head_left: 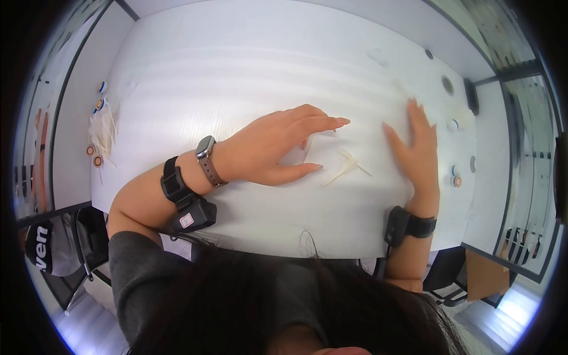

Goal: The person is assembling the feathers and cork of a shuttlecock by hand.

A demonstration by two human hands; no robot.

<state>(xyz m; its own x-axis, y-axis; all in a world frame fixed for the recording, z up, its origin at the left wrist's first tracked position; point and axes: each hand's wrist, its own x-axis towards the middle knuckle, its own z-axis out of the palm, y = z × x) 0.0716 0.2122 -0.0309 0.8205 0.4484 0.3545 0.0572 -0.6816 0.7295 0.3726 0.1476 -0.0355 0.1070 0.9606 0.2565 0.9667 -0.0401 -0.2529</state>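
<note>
Left hand (278,148) and right hand (419,151) rest open and empty on the worktop (236,77), crossed pale sticks (349,166) between them, the longest slanting near-left to far-right, closest to the left thumb.

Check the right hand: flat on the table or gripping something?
Flat and open: the right hand lies palm down on the table, fingers straight, nothing in it. The pale sticks lie beside it, apart.

Well left of the left hand (266,148), a heap of pale strips (103,133) sits on the white table (236,65), with small round rolls (94,155) just beside it. Past the right hand (417,148), another roll (455,180) lies near the edge, and a dark chair (89,236) stands below the table.
</note>
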